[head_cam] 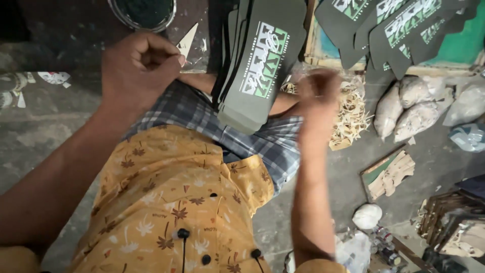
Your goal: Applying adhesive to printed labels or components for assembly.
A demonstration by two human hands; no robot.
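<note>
Head view. A stack of soles [257, 60] rests on the person's lap, leaning from the upper middle of the frame down toward the checked cloth [268, 144] over the legs. The soles are flat, long and rounded at the ends, grey-green, and the top one carries a white and green printed mark on its face. The edges of several more soles fan out at the left side of the stack.

The left hand [139, 65] is closed into a loose fist, fingers curled in, just left of the stack. Whether it pinches anything cannot be told; it does not visibly touch the soles. The right hand [319, 93] is blurred, just right of the stack's lower end. Its fingers appear drawn together, but its grip and any contact with the stack cannot be told. The stack lies between the two hands.

A second batch of like soles [399, 25], same colour and print, lies overlapping on a wooden-edged board [323, 59] at the top right. Below it a heap of pale trimmings [351, 119] sits on the floor beside the right hand. Filled plastic bags [411, 108] lie further right. A round dark-filled tin [144, 12] stands at the top edge, above the left hand. The person wears a yellow patterned shirt [172, 202], seen at the bottom centre.
</note>
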